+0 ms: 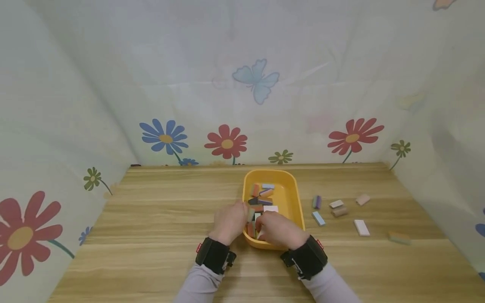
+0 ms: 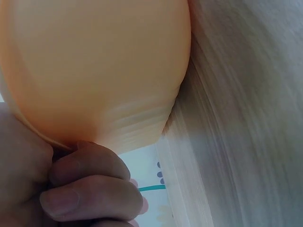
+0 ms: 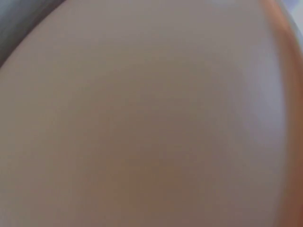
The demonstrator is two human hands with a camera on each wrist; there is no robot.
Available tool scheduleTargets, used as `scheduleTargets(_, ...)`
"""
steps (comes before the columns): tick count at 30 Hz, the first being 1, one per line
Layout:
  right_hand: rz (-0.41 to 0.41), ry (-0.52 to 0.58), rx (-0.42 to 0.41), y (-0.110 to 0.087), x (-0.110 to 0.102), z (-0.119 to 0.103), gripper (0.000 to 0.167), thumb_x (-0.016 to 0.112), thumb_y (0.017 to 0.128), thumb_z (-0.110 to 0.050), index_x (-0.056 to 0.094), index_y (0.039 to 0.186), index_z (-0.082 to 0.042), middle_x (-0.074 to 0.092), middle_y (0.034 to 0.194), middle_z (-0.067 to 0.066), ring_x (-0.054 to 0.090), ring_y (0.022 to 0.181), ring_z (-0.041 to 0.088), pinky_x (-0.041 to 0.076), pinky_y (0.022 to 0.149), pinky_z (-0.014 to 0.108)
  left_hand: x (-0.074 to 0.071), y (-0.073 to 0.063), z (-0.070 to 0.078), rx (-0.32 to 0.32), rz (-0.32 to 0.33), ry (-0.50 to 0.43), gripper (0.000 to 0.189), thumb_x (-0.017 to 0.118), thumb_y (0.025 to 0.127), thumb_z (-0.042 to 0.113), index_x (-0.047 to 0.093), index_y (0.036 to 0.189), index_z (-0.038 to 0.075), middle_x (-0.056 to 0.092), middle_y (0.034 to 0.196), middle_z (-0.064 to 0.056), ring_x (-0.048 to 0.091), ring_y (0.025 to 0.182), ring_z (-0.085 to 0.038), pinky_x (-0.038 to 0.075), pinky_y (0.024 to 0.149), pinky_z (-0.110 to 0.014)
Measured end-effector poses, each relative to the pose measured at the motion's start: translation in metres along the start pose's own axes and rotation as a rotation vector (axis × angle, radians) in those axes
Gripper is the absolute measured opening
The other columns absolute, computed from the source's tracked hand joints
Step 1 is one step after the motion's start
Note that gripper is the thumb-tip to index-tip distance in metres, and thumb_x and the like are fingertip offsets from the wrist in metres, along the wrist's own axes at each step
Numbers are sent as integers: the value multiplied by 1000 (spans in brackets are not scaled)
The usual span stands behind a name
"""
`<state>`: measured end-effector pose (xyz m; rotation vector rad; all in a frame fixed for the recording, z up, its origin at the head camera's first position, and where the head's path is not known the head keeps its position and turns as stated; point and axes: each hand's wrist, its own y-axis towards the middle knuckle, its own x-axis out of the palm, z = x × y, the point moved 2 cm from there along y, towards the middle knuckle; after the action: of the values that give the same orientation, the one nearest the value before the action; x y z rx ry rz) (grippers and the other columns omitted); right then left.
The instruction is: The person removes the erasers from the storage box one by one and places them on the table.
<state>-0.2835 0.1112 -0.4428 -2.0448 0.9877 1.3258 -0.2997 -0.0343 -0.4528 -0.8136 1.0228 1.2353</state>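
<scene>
A yellow plastic tray (image 1: 291, 206) stands in front of me on the table, its left half strewn with small coloured blocks (image 1: 266, 201). My left hand (image 1: 230, 221) is at the tray's left rim, where its thumb side pinches a greenish block (image 1: 251, 215). In the left wrist view the other fingers (image 2: 94, 163) curl against the outside of the tray wall (image 2: 99, 66). Reaching over the near right rim, my right hand (image 1: 281, 229) has its fingertips down in the tray on a white block (image 1: 260, 234). The right wrist view is filled by a blurred, close surface.
Right of the tray lie several loose blocks, among them a light blue one (image 1: 318, 218), a purple and green one (image 1: 317, 202), a brown one (image 1: 339, 211) and a white one (image 1: 361, 227). An orange and green block (image 1: 399, 237) lies farthest right. A flowered sheet (image 1: 257, 118) hangs behind the wooden table (image 1: 170, 202).
</scene>
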Motion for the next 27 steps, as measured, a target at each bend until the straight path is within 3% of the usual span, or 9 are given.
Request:
scheduleTargets(7, 32, -50, -12, 0, 3, 0, 17, 80, 73, -3, 66, 77, -9, 57, 73, -2, 53, 72, 17, 46, 70, 35, 2, 1, 0, -10, -12, -2, 30, 38, 105, 27, 59, 93, 8, 55, 70, -6, 56, 62, -26, 44, 52, -42)
scheduleTargets(17, 9, -68, 118, -2, 4, -2, 24, 82, 71, -3, 60, 74, -11, 49, 75, 1, 48, 71, 18, 44, 67, 36, 3, 3, -1, -38, -39, -22, 35, 33, 106, 29, 57, 90, 9, 50, 67, -5, 49, 60, -23, 40, 55, -40)
scheduleTargets(27, 36, -59, 142, -3, 4, -2, 23, 80, 73, -3, 59, 75, -11, 47, 75, 2, 46, 69, 18, 42, 63, 35, 4, 2, -2, -42, -18, -32, 34, 33, 106, 29, 56, 91, 8, 52, 69, -6, 51, 61, -24, 42, 57, -43)
